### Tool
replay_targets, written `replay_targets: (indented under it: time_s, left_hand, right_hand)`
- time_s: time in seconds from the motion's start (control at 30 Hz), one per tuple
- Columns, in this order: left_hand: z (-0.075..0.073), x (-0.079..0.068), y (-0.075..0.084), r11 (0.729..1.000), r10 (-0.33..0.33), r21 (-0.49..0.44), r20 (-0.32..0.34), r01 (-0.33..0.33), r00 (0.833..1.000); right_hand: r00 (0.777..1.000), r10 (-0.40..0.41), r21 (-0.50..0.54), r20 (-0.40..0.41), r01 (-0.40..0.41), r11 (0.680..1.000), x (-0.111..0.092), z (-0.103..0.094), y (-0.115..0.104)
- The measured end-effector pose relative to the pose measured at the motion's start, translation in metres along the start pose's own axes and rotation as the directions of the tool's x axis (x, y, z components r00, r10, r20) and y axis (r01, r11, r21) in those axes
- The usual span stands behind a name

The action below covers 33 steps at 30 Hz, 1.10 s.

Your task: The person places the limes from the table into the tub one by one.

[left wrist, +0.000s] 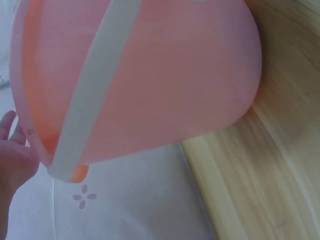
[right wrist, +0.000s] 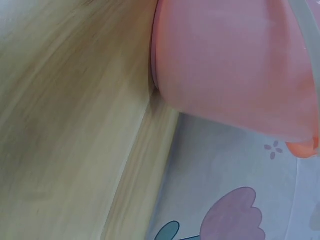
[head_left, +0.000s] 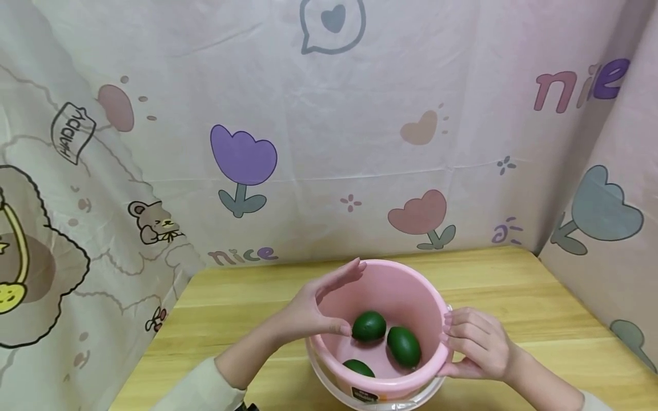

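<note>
A pink bucket stands upright on the wooden table, its white handle folded down around the front. Inside lie three smooth dark green oval fruits: one at the back, another at the right, and a third partly hidden by the front rim. My left hand reaches over the left rim, fingers extended and spread from the thumb, which overlaps the back fruit's edge; nothing shows in its grasp. At the right rim, my right hand holds the bucket with bent fingers on the edge and its thumb lower down.
The wooden table reaches back to a printed cloth that hangs behind and along both sides. A small black object shows at the bottom edge beside the left sleeve.
</note>
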State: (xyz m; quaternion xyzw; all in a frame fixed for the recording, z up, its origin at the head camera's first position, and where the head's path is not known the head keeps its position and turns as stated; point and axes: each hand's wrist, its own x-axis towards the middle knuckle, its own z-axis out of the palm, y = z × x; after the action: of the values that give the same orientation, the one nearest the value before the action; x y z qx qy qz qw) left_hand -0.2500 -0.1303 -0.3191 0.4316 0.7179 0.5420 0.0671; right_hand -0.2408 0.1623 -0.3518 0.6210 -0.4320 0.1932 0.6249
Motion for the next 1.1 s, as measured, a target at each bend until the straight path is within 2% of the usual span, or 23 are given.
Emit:
replay_targets:
  time_s: [0.2,0.4,0.67,0.8,0.93,1.1]
  left_hand:
    - [-0.004,-0.007,-0.005,0.997,0.070,-0.015,-0.012,-0.070,0.998]
    - [-0.005,-0.011,-0.007,0.997,0.063,-0.051,-0.010,-0.063,0.998]
    - [-0.002,-0.017,-0.003,0.998,0.022,0.052,-0.008,-0.022,1.000]
    - [-0.002,-0.020,-0.005,0.993,0.056,0.107,-0.029,-0.052,0.998]
    - [-0.004,-0.023,-0.004,0.990,0.061,0.129,-0.051,-0.055,0.997]
    - [-0.006,-0.026,-0.003,0.990,0.027,0.140,-0.072,-0.017,0.997]
  right_hand:
    - [1.000,-0.001,0.038,0.022,0.000,0.999,0.000,-0.002,0.001]
    - [0.997,-0.020,0.104,0.070,0.012,0.994,0.004,-0.006,0.005]
    - [0.985,-0.046,0.170,0.164,0.018,0.985,0.011,-0.013,0.011]
    - [0.976,-0.054,0.203,0.213,0.009,0.979,0.008,-0.016,0.013]
    - [0.961,-0.050,0.246,0.271,-0.019,0.969,0.010,-0.019,0.016]
    - [0.950,-0.044,0.255,0.309,-0.038,0.966,0.015,-0.022,0.018]
